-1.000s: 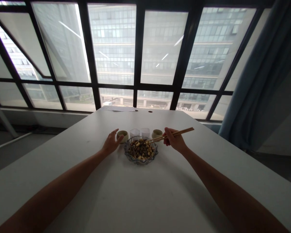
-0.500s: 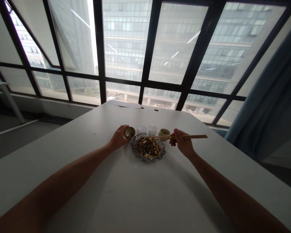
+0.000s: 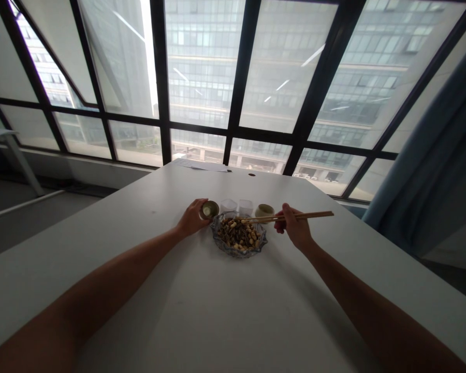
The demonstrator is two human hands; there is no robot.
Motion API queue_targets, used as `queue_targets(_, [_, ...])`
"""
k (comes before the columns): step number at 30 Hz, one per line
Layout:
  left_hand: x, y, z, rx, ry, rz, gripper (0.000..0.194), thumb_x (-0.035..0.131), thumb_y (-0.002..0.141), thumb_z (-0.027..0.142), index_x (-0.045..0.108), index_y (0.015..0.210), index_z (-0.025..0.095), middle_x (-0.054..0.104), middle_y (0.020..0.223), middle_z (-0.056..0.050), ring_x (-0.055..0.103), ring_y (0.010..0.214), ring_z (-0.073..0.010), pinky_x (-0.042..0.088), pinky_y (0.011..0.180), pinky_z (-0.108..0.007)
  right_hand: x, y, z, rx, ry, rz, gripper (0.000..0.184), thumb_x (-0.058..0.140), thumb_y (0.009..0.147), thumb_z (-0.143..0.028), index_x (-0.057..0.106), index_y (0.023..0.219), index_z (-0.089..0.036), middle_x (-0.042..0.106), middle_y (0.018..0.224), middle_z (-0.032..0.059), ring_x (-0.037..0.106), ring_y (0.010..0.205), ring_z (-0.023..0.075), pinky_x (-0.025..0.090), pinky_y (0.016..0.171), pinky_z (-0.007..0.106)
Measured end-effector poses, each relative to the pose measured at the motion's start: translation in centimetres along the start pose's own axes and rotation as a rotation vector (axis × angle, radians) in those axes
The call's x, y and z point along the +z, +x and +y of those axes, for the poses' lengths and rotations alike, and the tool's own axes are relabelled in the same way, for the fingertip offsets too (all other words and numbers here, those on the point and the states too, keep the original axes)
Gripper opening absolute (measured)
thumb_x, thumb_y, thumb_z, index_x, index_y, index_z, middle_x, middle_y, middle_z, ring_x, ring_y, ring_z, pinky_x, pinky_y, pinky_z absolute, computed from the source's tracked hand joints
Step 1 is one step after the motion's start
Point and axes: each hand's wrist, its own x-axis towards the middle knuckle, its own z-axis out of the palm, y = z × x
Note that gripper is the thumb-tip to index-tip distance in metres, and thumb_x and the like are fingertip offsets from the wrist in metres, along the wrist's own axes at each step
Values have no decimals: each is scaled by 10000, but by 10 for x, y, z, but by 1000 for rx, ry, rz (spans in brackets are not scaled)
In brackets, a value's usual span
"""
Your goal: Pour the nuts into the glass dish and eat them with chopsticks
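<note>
My left hand point(image 3: 193, 218) grips a small olive-coloured cup point(image 3: 209, 210) tilted toward me, at the left rim of a glass bowl point(image 3: 238, 253). Something pale shows inside the cup. The bowl has a wavy rim and holds a mix of peanuts point(image 3: 252, 239) and dark seeds point(image 3: 231, 235). In my right hand point(image 3: 293, 224) is a pair of wooden chopsticks point(image 3: 314, 215), pointing left, their tips over the far part of the bowl's contents. Whether the tips pinch anything is too small to tell.
Behind the bowl stand two clear plastic cups point(image 3: 245, 207) and a second olive cup point(image 3: 264, 211). The white table point(image 3: 202, 311) reaches to the windows, with papers point(image 3: 200, 165) at its far edge. A blue curtain point(image 3: 431, 155) hangs at the right.
The view has shifted slightly. Both hands keep nearly the same places around the bowl, with the cup and the chopsticks still held.
</note>
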Motion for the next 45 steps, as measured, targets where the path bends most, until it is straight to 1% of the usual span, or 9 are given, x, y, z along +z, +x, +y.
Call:
queue_targets(3, [1,0,1,-3,-15,0,638,753,662,243,553,1261,153,602,1264,-146,586,1186,-305,535,978,-457,2,-6,-3,-79,-22,46,610,629,737,-772,603,655,-168,582,446,37,498,332,136,387,320,241])
queue_targets(6, [2,-1,2,-2,-26,1,634,748,672,239,547,1268,155,597,1268,-146,586,1186,-305,535,977,-459,8,-20,-13,-326,-143,68,517,543,884,-664,619,708,-183,605,497,29,551,405,146,449,398,257])
queue_targets(10, [3,-1,2,10,-35,-18,640,752,677,230,540,1277,156,593,1274,-150,591,1175,-303,517,999,-470,25,-32,-39,-797,-467,-230,355,533,956,-449,662,742,-197,655,618,42,605,542,149,479,531,265])
queue_targets(13, [3,-1,2,13,-19,-20,652,767,676,242,540,1280,149,594,1271,-155,585,1175,-307,498,1020,-476,47,-29,-57,-911,-586,-413,340,475,978,-378,638,740,-198,634,631,42,584,564,141,453,552,255])
queue_targets(17, [3,-1,3,7,9,-28,677,785,656,240,544,1284,159,599,1269,-149,583,1174,-309,488,1029,-473,82,-18,-63,-846,-637,-405,390,448,993,-384,567,673,-195,586,579,16,514,495,109,392,516,234])
queue_targets(22, [3,0,7,0,18,-10,678,798,647,252,552,1272,162,616,1237,-148,599,1147,-308,505,1002,-468,106,-4,-49,-590,-560,-337,472,476,965,-548,596,678,-194,613,578,12,543,505,120,393,488,224])
queue_targets(27, [4,-1,8,-31,15,-9,672,805,643,252,559,1262,165,618,1248,-141,600,1159,-305,506,1010,-456,81,-11,-37,-436,-373,-208,488,481,960,-577,621,696,-192,619,572,26,565,509,141,448,496,240])
queue_targets(34, [6,-1,7,-62,30,-20,672,779,639,218,553,1271,177,614,1271,-135,594,1179,-310,500,1024,-475,30,-59,-14,-347,-291,-78,532,479,942,-621,640,680,-187,601,510,34,565,464,158,454,445,255])
queue_targets(45, [2,-2,2,-27,50,-9,645,763,679,246,547,1285,189,616,1261,-126,606,1170,-298,511,1008,-460,28,-87,-1,-438,-341,-52,513,443,982,-550,632,657,-201,599,566,32,586,555,171,465,536,275])
